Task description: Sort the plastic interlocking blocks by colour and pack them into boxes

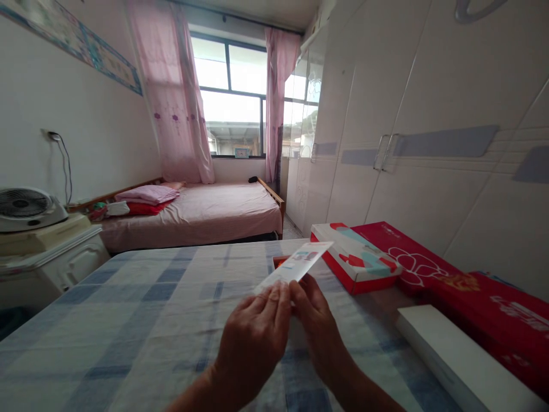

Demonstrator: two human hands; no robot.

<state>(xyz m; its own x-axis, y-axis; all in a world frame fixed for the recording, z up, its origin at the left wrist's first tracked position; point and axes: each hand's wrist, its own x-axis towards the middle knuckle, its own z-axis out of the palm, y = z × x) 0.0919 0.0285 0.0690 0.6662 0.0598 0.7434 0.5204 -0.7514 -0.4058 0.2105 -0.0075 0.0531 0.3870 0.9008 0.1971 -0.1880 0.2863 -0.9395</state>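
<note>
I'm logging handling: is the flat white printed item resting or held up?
Held up: the flat white printed item slants above the blue checked cloth, its near edge in the left hand and right hand.

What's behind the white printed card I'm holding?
Past the card's upper-left edge, part of a small reddish box shows, with something orange apparently inside. The card hides the rest, including any other contents.

Your light comes from the window (234, 98), its panes blown out to white, leaving the room dim. You get reflections on the glossy wardrobe (386, 103), soft, unreadable print on the card (295, 265), and wide-angle stretching toward the edges.
</note>
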